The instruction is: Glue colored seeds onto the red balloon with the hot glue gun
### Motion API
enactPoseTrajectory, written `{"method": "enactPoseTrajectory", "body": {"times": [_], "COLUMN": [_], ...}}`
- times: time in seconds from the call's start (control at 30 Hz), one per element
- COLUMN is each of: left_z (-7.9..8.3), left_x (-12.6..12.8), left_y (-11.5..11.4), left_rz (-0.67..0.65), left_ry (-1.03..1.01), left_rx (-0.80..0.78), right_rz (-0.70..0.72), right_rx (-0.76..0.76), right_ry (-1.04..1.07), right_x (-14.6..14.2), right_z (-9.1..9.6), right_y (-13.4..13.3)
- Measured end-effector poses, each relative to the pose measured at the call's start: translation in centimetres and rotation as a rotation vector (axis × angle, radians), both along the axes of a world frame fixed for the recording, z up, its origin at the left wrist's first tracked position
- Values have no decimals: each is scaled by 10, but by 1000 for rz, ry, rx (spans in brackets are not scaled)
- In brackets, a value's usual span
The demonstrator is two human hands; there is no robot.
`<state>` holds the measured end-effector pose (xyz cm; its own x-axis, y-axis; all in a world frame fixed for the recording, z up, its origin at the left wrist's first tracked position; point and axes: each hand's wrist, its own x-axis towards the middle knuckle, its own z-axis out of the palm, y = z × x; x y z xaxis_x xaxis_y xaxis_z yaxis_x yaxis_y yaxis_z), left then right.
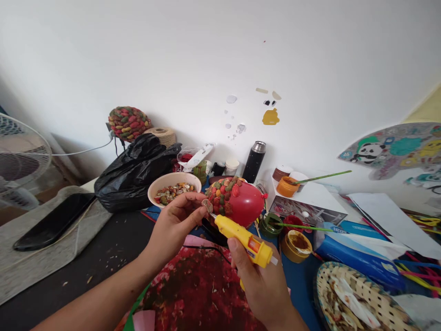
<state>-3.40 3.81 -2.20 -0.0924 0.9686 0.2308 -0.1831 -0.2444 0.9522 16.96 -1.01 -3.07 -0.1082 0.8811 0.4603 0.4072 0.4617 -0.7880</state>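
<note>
My left hand (175,220) pinches a small painted shell piece (207,205) between thumb and fingers, right at the nozzle of a yellow glue gun (244,240). My right hand (260,280) grips that glue gun by its handle, nozzle pointing up-left at the piece. Just behind stands a red balloon (246,204), its left half covered with coloured shells. A white bowl (174,181) of several painted shells sits behind my left hand.
A black plastic bag (132,172), a shell-covered ball (128,122), a twine roll (161,134), a black flask (254,161), paint jars (298,244), a blue tissue pack (351,255), a woven basket (358,299), a fan (20,161) at far left, red-stained paper (196,289) near me.
</note>
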Motion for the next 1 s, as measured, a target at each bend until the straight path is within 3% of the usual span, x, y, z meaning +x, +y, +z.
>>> {"method": "enactPoseTrajectory", "body": {"times": [0.4, 0.63, 0.87, 1.0], "left_z": [-1, 2, -9, -14], "left_x": [-2, -10, -23, -23], "left_y": [2, 9, 20, 17], "left_rz": [23, 121, 174, 214], "left_ry": [25, 17, 64, 224], "left_rx": [2, 51, 83, 192], "right_rz": [1, 82, -55, -140], "right_rx": [11, 23, -191, -290], "right_ry": [-15, 11, 346, 512], "right_x": [0, 0, 1, 1], "right_z": [0, 5, 3, 9], "right_y": [2, 2, -5, -8]}}
